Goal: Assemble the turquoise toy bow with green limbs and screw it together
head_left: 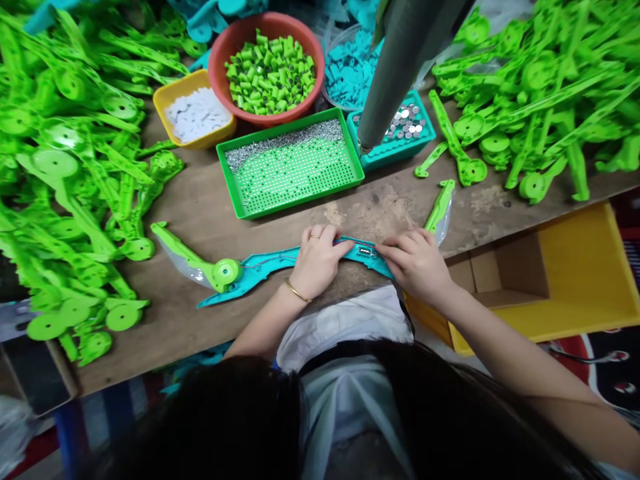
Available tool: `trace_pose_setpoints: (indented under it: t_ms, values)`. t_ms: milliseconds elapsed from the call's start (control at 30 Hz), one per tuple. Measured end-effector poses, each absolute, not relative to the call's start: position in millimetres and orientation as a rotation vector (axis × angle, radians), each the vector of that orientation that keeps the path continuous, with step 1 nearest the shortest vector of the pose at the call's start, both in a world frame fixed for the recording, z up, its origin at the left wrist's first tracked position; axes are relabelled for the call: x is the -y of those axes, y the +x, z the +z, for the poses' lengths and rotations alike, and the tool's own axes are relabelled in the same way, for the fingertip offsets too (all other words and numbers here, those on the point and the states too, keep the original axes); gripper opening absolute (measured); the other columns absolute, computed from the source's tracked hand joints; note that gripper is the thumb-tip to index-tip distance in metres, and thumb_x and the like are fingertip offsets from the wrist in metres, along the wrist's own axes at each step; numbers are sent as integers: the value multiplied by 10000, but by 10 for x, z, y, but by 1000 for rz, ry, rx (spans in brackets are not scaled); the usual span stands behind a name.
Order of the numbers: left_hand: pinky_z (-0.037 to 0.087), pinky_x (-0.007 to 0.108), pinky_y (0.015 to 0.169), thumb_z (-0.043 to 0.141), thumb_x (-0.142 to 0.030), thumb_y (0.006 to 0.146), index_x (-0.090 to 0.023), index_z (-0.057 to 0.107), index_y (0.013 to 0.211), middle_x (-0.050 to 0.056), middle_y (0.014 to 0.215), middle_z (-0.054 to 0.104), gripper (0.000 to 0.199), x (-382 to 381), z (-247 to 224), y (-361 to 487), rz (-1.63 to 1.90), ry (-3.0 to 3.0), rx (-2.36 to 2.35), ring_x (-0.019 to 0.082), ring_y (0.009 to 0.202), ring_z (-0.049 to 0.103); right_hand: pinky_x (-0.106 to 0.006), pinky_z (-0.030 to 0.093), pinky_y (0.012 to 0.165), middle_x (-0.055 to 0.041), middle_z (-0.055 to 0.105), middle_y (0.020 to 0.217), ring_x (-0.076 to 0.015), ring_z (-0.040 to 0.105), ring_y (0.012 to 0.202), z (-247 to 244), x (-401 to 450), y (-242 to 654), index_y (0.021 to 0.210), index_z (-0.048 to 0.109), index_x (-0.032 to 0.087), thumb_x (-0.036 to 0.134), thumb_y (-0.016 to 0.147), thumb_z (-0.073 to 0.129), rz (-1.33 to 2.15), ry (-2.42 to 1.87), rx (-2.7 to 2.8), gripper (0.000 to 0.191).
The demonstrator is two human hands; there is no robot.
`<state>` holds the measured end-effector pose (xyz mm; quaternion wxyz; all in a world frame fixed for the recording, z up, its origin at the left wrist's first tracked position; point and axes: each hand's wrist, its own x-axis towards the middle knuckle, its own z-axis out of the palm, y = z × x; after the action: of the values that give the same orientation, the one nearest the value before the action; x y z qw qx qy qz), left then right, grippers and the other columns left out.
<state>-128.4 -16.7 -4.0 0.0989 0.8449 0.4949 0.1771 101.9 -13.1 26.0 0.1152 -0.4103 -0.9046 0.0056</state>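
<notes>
A curved blue plastic shell (273, 263) lies along the front of the bench, its hollow side up with thin wire running inside. My left hand (317, 260) grips its middle, fingers bent over the far edge and thumb at the channel. Close to the right end, my right hand (417, 263) has its fingertips pinched on the shell beside the wire; exactly what is between them is hidden. Between my hands a small metallic piece (366, 251) sits in the shell. Green arms with clear edges extend from both ends: the left arm (193, 257) and the right arm (441, 208).
Behind stand a green perforated tray (300, 210) of screws, a yellow tub (210, 139) of white pieces, a red bowl (216, 63) of green cylinders and a teal basket (400, 152) of metal discs. Green parts pile up on both sides. A dark post (395, 73) rises behind.
</notes>
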Motion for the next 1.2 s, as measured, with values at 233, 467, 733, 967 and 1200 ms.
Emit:
trace_pose_setpoints:
  t_ms: [233,467,733,967,1200]
  values:
    - [407,399,845,436,-191,950,-236,716,1006,112,988,574,289,122,25,-1285,505,2628,-1373,258,955,462,-365,359,908,-55,680,1015,-193,533,949,189,188,1052,903,675,191,247,885,599,46,-1235,2602,96]
    - [439,375,843,421,-100,916,-227,679,1101,110,1081,571,342,77,-38,-1316,524,2609,-1239,246,976,483,-383,345,945,-47,679,1003,-188,553,938,121,186,1091,879,694,218,264,877,616,44,-1247,2585,91]
    - [400,442,963,477,-185,888,-158,670,1060,119,1059,590,260,122,122,-1177,543,2553,-1282,268,1018,481,-405,330,995,-46,678,1001,-185,552,925,161,208,1060,872,700,226,254,881,598,-37,-1257,2598,106]
    - [365,469,1000,532,-415,909,-216,687,1089,119,1138,545,310,131,60,-1024,514,2473,-1121,272,1073,461,-423,310,1028,-48,679,1025,-189,566,938,191,222,1046,899,673,211,252,882,593,29,-1279,2610,92]
    - [370,461,988,543,-409,908,-204,681,1104,129,1137,531,315,125,27,-1037,520,2457,-1113,276,1072,448,-417,290,1053,-31,681,1024,-173,589,959,163,233,1015,922,647,209,261,907,563,270,-1363,2462,99]
